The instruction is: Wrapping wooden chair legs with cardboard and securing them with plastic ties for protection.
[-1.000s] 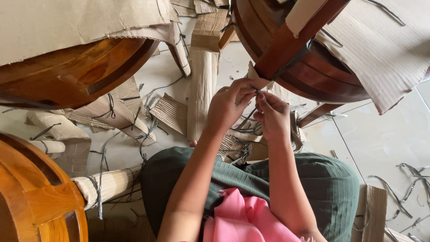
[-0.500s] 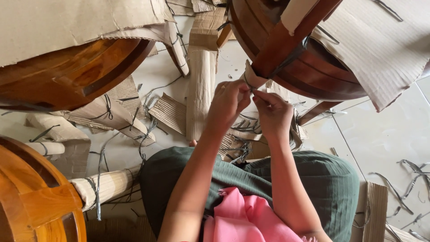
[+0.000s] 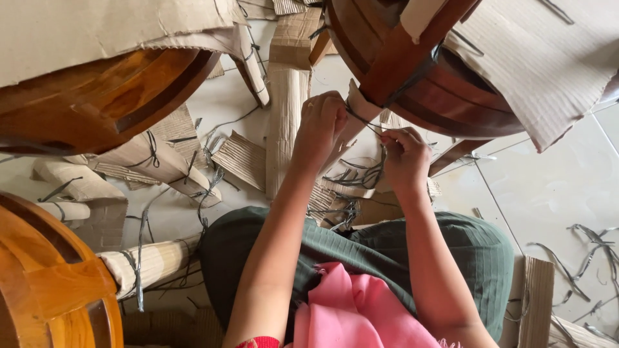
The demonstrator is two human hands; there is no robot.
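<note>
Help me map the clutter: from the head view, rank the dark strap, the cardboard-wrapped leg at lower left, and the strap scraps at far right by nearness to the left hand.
1. dark strap, at left hand
2. cardboard-wrapped leg, lower left
3. strap scraps, far right

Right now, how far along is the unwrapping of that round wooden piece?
Partly done. Done: torn cardboard strips and cut grey straps litter the floor, and much of the wooden frame shows bare. In hand: the left hand and right hand pull a grey strap taut at a cardboard-wrapped leg. Left: the cardboard sheet over the frame and a strap across its rail.
</note>
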